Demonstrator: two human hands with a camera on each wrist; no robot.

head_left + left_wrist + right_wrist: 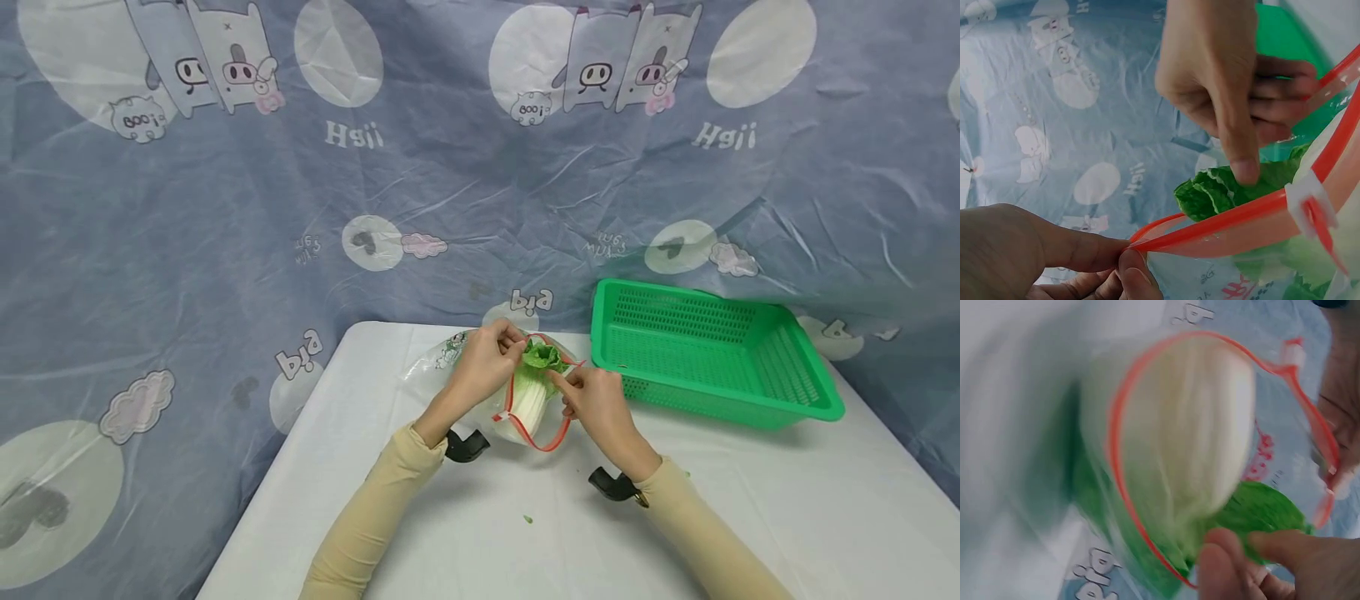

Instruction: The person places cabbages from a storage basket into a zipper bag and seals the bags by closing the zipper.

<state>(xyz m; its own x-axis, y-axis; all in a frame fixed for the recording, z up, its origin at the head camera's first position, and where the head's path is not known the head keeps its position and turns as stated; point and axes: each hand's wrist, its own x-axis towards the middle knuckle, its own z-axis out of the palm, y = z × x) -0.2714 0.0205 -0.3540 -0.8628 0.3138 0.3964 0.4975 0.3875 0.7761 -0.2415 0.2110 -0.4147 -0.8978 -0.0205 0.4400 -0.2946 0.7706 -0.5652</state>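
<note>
A small Chinese cabbage (531,398) with a white stem and green leaves lies inside a clear zip bag (427,371) with a red zip edge and a white slider (1311,201). My left hand (483,360) pinches the red zip edge between thumb and fingers, seen close in the left wrist view. Over the bag's mouth, my right hand (600,402) presses one straight digit on the leafy end (1222,190); its other fingers bend loosely beside the red edge. The right wrist view is partly blurred, with the white stem (1210,431) framed by the zip loop.
A green plastic basket (720,404) stands at the back right of the white table (480,533), just right of the bag. Small green leaf scraps (528,519) lie on the tabletop. A blue-grey patterned cloth (450,167) hangs along the back edge.
</note>
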